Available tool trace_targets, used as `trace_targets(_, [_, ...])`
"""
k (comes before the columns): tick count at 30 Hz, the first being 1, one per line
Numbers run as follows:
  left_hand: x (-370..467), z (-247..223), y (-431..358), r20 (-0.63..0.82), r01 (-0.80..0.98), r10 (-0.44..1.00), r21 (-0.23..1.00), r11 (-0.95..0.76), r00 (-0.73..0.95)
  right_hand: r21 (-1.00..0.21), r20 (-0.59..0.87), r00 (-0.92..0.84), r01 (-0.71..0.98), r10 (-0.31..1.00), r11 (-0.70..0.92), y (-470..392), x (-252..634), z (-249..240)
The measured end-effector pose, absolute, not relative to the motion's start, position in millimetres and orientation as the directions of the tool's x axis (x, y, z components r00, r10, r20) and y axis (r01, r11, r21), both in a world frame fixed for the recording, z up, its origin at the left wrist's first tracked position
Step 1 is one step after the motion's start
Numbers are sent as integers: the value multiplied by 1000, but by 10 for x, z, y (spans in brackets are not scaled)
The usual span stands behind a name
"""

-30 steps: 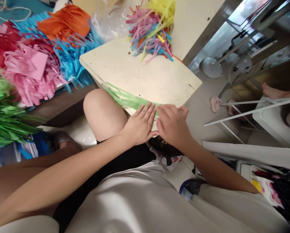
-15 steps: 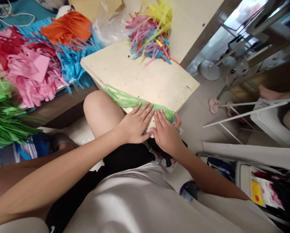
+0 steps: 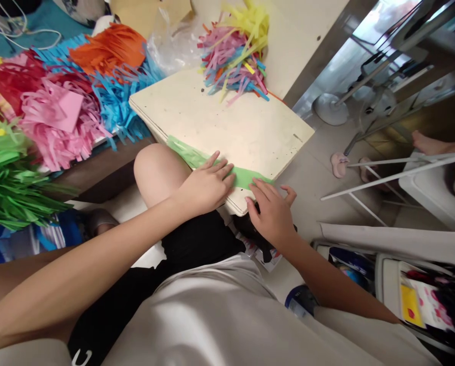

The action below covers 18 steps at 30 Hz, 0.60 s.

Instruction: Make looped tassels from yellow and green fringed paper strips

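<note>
A pale wooden board (image 3: 227,117) lies near my knees, with a flat strip of green paper (image 3: 244,178) along its near edge. My left hand (image 3: 210,185) rests palm down on the middle of the strip, fingers spread. On the strip's right part lie the fingertips of my right hand (image 3: 271,211), its fingers apart and slightly bent. Neither hand grips anything. At the board's far side sits a bundle of yellow, pink and blue paper strips (image 3: 235,56).
Fringed paper in pink (image 3: 55,119), orange (image 3: 109,48), blue (image 3: 116,99) and green (image 3: 13,178) covers the table at left. Clear plastic (image 3: 174,46) lies behind the board. A white stool (image 3: 433,188) and another person's foot (image 3: 427,142) are at right.
My hands have moved apart, the left one leftward and the right one slightly right and down. The green paper between them now shows as a flatter, smoother strip.
</note>
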State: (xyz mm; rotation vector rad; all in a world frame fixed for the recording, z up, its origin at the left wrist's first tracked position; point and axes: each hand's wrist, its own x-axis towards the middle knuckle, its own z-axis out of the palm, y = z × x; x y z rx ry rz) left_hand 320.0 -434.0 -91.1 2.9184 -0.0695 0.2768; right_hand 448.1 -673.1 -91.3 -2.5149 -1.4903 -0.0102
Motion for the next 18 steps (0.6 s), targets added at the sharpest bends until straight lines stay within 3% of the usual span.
trace_targets(7, [3145,-827,-4234,254,-240,-220,53,-969,942,-158,256,428,903,867,-400,-6770,4546,-923])
trace_targets(11, [3182,-854,-4208,309,-249,-226,35,-968,924,-137,293,370,929,882,-344,-6735,4644,-918])
trace_targets(18, [3218,-837,-4234,352,-219,-227,-63,-974,908,-133,233,377,926,897,-354,-6696,4698,-887])
